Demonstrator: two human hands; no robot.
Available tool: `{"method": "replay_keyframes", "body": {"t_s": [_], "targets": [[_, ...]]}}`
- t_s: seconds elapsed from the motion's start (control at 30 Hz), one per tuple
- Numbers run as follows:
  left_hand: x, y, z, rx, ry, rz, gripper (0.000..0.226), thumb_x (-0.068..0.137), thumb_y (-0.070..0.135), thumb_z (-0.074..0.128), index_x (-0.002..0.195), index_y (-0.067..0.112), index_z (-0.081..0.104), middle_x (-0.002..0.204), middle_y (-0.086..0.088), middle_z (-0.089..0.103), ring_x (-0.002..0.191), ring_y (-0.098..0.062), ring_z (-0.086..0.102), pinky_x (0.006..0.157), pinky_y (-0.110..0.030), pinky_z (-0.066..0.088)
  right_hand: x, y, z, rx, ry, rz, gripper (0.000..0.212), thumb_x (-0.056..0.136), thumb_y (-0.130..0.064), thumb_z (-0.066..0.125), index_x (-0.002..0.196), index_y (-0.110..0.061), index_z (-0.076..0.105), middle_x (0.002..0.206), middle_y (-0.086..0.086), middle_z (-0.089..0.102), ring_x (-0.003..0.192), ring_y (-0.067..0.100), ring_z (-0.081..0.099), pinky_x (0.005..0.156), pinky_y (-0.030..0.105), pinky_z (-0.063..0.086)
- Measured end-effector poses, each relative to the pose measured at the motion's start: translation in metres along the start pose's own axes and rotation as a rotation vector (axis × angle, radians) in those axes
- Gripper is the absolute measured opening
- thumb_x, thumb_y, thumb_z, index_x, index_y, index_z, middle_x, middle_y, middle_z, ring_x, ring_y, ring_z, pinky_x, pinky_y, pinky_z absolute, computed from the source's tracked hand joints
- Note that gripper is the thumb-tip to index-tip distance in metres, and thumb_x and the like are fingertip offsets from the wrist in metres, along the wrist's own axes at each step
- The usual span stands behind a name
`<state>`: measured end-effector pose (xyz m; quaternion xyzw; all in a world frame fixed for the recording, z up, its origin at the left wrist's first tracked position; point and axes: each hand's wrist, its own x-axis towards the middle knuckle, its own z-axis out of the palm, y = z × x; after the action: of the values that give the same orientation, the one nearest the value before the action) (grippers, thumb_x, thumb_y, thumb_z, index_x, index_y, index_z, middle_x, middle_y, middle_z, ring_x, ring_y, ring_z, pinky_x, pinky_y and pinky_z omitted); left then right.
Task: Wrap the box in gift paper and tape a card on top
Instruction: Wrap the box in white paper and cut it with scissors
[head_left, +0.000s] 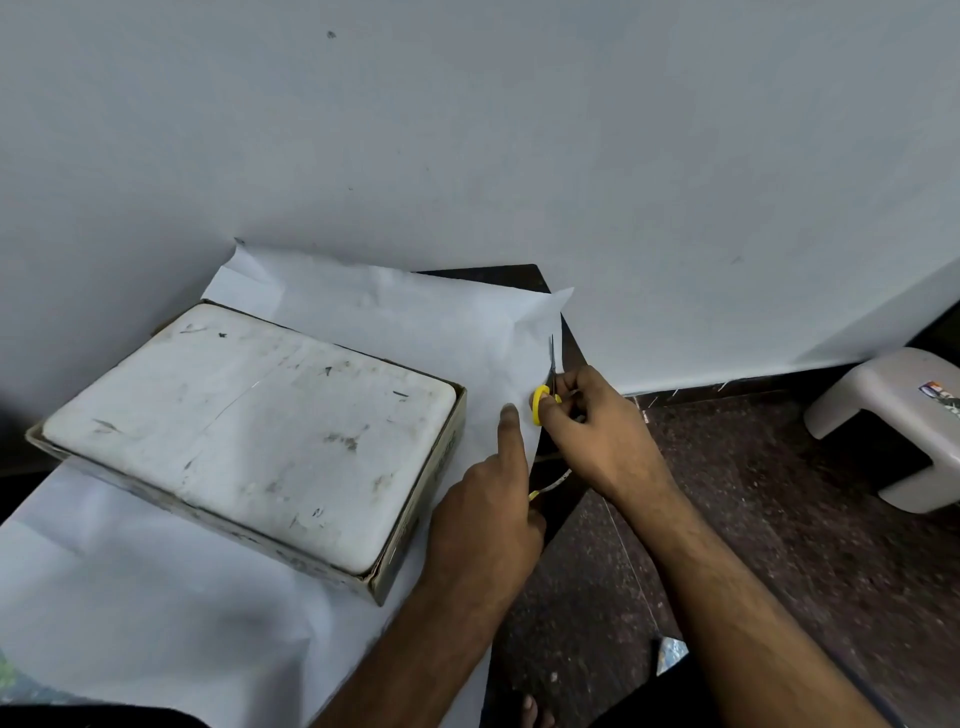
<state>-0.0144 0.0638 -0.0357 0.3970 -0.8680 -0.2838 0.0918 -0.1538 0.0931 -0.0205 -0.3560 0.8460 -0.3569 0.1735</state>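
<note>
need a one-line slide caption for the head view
Right hand works yellow scissors along the white paper's edge while the left hand steadies the sheet beside the open box.

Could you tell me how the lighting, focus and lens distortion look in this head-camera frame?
Head view: dim, flat, bluish light with soft shadows and no glare; wide-angle bending curves the wall's base line and stretches the forearms; the box and the right hand holding the scissors are fairly sharp, while the paper at bottom left smears.

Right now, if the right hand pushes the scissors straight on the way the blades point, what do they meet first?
Probably more paper: the right hand aims the scissors along its right edge toward the wall; depth is unclear.
</note>
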Motion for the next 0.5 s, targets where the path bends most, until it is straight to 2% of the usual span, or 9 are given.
{"method": "replay_keyframes", "body": {"t_s": [0.1,0.3,0.4,0.5], "targets": [[0.001,-0.001,-0.001,-0.013,-0.023,-0.012,0.102,0.093,0.016,0.065,0.159,0.029,-0.012,0.104,-0.004,0.067,0.084,-0.015,0.062,0.064,-0.026,0.045,0.000,0.000,0.000,0.001,0.007,0.011,0.019,0.093,-0.050,0.059,0.092,-0.031,0.056,0.083,-0.010,0.068,0.080,0.010,0.064,0.082,0.044,0.056],[0.001,-0.001,-0.001,-0.006,-0.042,-0.032,0.104,0.094,0.018,0.065,0.158,0.030,-0.016,0.107,-0.003,0.067,0.086,-0.015,0.062,0.066,-0.027,0.047,0.001,-0.001,-0.003,0.018,0.027,0.051,0.029,0.088,-0.058,0.061,0.088,-0.029,0.061,0.081,-0.009,0.068,0.078,0.010,0.065,0.079,0.044,0.057],[0.002,-0.001,-0.002,-0.001,-0.064,-0.044,0.103,0.095,0.018,0.065,0.159,0.028,-0.016,0.109,-0.004,0.067,0.082,-0.013,0.056,0.066,-0.026,0.044,0.003,0.000,-0.008,0.087,0.018,0.076,0.033,0.081,-0.059,0.064,0.085,-0.026,0.067,0.076,-0.007,0.072,0.076,0.012,0.069,0.079,0.045,0.059],[0.003,0.000,-0.003,-0.006,-0.066,-0.045,0.104,0.095,0.021,0.065,0.159,0.027,-0.016,0.108,-0.003,0.067,0.081,-0.012,0.055,0.066,-0.026,0.043,0.005,0.001,-0.011,0.122,0.003,0.076,0.027,0.083,-0.053,0.069,0.086,-0.026,0.070,0.076,-0.005,0.074,0.076,0.014,0.071,0.080,0.047,0.060]]}}
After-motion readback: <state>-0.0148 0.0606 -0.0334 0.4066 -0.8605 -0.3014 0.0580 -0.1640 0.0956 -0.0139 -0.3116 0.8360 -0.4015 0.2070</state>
